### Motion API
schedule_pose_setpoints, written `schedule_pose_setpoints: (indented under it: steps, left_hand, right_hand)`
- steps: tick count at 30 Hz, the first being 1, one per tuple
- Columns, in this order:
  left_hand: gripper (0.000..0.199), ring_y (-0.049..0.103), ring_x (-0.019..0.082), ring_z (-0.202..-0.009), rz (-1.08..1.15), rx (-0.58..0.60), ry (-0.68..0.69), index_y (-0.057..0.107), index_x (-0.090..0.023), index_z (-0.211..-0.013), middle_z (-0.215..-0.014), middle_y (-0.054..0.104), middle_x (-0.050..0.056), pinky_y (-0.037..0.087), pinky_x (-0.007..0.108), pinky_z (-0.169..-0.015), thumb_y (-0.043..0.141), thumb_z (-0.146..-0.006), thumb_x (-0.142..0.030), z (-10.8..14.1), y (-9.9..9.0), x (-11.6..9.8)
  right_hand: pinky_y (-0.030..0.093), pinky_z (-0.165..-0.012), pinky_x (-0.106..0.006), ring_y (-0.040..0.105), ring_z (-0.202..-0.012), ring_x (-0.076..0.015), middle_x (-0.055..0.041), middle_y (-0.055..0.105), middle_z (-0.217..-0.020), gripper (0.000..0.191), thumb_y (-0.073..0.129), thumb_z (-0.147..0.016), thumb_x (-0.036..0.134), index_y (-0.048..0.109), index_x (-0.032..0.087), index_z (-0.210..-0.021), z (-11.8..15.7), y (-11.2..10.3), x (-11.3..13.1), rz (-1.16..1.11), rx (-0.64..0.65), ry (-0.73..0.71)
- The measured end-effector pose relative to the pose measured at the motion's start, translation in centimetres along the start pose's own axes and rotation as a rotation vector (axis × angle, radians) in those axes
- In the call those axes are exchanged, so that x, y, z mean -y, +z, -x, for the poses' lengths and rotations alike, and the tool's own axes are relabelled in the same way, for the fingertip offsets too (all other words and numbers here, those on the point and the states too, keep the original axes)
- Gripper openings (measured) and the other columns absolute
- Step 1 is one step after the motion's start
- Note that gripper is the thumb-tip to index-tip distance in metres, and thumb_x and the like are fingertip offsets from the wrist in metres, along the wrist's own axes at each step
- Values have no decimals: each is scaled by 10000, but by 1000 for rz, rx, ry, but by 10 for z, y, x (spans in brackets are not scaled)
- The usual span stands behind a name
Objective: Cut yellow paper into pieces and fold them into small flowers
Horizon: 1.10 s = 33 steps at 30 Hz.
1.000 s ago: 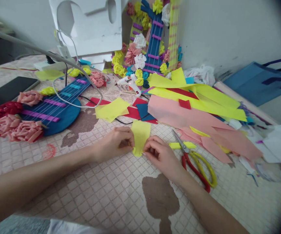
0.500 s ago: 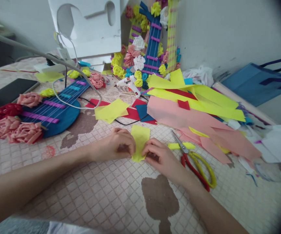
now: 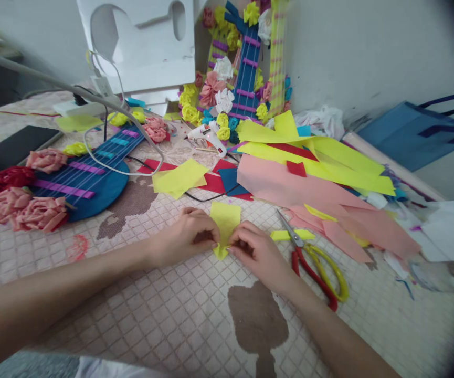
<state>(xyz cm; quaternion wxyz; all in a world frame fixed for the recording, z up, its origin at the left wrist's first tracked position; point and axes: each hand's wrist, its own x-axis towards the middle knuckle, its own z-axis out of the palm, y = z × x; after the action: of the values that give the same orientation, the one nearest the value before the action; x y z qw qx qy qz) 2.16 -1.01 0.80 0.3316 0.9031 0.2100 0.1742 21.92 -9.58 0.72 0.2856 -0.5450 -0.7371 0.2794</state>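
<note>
A small yellow crepe-paper piece [image 3: 227, 216] lies between my hands, its near end gathered into a narrow point. My left hand [image 3: 195, 233] pinches the left side of that near end. On the right side, my right hand [image 3: 252, 244] pinches the same end with thumb and fingers. Just right of my right hand rest the scissors [image 3: 316, 268], with red and yellow handles and blades partly spread. A folded yellow strip [image 3: 280, 235] lies beside their blades.
A blue paper guitar [image 3: 101, 186] with paper roses lies at left near a phone [image 3: 16, 148]. A white glue gun [image 3: 208, 137] stands behind, with its cord. Pink paper sheets [image 3: 282, 181] and yellow sheets [image 3: 340, 163] pile up at right. More decorated guitars [image 3: 246, 73] lean on the wall.
Both hands have drawn slightly closer together. The near end of the yellow paper has gone from a wide edge to a narrow, gathered point.
</note>
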Motion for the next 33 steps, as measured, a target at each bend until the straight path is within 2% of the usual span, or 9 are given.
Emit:
schedule_pose_setpoints:
  steps: [5,11,16,23,33]
  left_hand:
    - [72,578,165,-801,-53,-95,-62,618,-188,-840,-782,660,-3,332,393,-902,571,-791,-162,1,8,-5]
    - [75,558,178,-816,-95,-96,-75,615,-179,-760,-750,650,-8,322,379,-851,561,-793,-140,1,8,-11]
    - [80,546,171,-789,-125,-121,-78,609,-177,-745,-737,646,-14,311,370,-817,558,-780,-125,0,12,-10]
    - [82,534,165,-778,-145,-179,-68,594,-184,-780,-723,629,-24,294,360,-801,556,-758,-114,1,19,-7]
    - [151,547,169,-805,-150,-196,-93,615,-192,-852,-725,620,-26,308,371,-830,560,-740,-106,2,22,-7]
  right_hand:
    - [391,-600,-247,501,-692,-121,4,511,-827,138,620,-778,81,545,196,-759,-2,6,1,28,-51,37]
    - [394,-609,-252,506,-708,-127,-3,507,-822,121,567,-815,93,532,195,-760,-2,4,3,23,-60,33]
    - [381,-585,-248,485,-669,-116,3,505,-818,146,583,-783,62,531,194,-748,-2,4,3,18,-61,50]
    - [375,-578,-240,491,-702,-122,3,500,-804,124,580,-805,89,537,190,-748,-2,2,4,-6,-45,41]
    - [383,-591,-242,477,-685,-116,6,473,-800,191,570,-777,29,484,187,-713,-2,7,5,76,-77,60]
